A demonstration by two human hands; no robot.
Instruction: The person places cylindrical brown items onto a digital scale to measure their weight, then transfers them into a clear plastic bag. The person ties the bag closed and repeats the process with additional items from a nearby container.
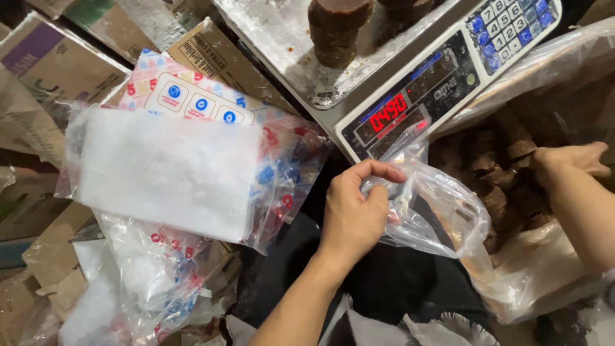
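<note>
Head view: the left hand (355,214) pinches the rim of a clear bag (435,211), fingers clamped on the plastic; the bag looks empty, mouth up toward the scale (410,83), its long axis slanting down to the right. The right hand (567,160) reaches into a big sack (544,269) of brown blocks (506,192); its fingertips are hidden, so their grip cannot be told. Two blocks on the scale's tray are cut off. A pile of bags (173,173) lies left.

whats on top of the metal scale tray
Two dark brown cylindrical blocks stand on the crumb-dusted metal scale tray; the frame edge cuts off their tops and the tray's far side, so anything more there is unseen.
</note>
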